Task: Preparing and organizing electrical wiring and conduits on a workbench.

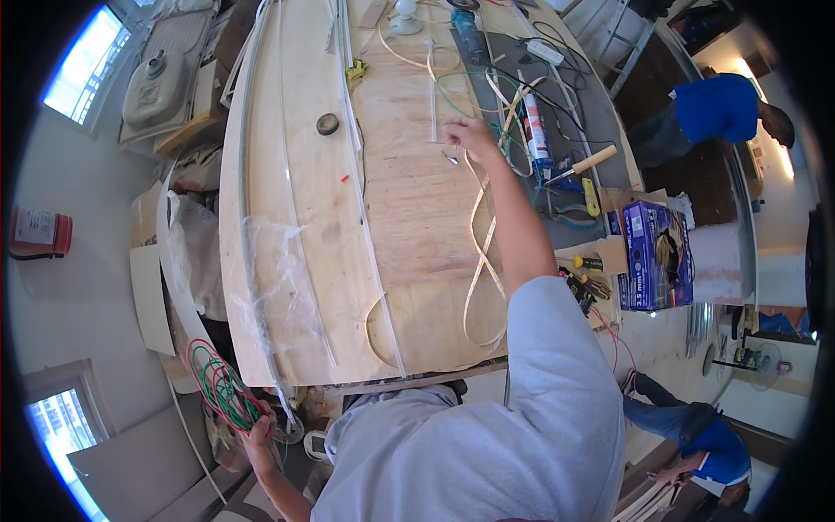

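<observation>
“One broad wooden tabletop [417, 200] takes up most of what we see, from the middle up to 12 o'clock.”

“And who is with us?”

“Two co-workers in blue shirts: one person [718, 109] at 2 o'clock, another person [713, 442] bending forward at 4.”

“What comes next in size?”

“Our long cream strip [482, 253], looped and crossing itself just off centre toward 3 o'clock. Farther out at 3 we have a blue box [639, 252], its side torn open.”

“Where are our wires?”

“Between 7 and 8, beside the table's near corner: a loose bundle of red and green wires [222, 383], gripped at its lower end by our left hand [261, 435].”

“Any tools?”

“A teal power tool [470, 39] between 12 and 1, then a sealant tube [533, 130] between 1 and 2.”

“And our right hand [470, 137]?”

“Stretched out over the tabletop between 12 and 1, fingers bent in narrow, near the strip's upper run; we cannot tell whether it pinches anything.”

“Our smallest item?”

“A dark tape roll [327, 123], lying flat at 11.”
</observation>
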`<state>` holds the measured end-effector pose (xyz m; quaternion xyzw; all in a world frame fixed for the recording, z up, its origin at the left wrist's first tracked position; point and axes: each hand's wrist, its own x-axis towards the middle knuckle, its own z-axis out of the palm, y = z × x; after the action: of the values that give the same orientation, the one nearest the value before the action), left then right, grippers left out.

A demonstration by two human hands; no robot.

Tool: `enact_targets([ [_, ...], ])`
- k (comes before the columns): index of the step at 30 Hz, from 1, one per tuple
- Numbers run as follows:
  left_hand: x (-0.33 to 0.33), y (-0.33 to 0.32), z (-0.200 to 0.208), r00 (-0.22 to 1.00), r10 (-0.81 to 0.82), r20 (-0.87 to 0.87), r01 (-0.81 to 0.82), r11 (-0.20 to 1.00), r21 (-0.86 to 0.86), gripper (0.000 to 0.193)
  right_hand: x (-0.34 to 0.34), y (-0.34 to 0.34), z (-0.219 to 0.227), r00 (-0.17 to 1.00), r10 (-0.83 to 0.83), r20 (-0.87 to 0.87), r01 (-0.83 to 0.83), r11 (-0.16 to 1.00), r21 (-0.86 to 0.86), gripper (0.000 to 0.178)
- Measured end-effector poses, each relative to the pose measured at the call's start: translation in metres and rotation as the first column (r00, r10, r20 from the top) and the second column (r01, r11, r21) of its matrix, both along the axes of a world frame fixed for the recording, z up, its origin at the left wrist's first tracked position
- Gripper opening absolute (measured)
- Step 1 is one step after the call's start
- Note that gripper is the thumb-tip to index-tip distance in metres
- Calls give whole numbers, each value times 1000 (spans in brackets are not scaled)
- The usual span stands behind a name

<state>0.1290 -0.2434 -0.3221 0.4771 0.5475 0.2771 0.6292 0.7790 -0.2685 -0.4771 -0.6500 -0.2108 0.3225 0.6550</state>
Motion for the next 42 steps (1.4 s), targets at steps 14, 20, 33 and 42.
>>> enact_targets([
  [14,2,1,2,997,-64,37,64,998,10,57,-50,-27,15,668,120,734,196,924,-329,17],
  [20,4,-6,11,999,-53,14,53,999,-13,52,-70,-37,9,702,191,686,184,882,-434,21],
  [33,9,-7,-4,874,86,478,60,957,-282,63,-289,-66,43,862,303,-406,-363,929,-78,16],
  [42,63,6,-35,779,-49,625,241,944,-227,39,-439,-17,115,836,524,164,-517,852,-82,13],
])
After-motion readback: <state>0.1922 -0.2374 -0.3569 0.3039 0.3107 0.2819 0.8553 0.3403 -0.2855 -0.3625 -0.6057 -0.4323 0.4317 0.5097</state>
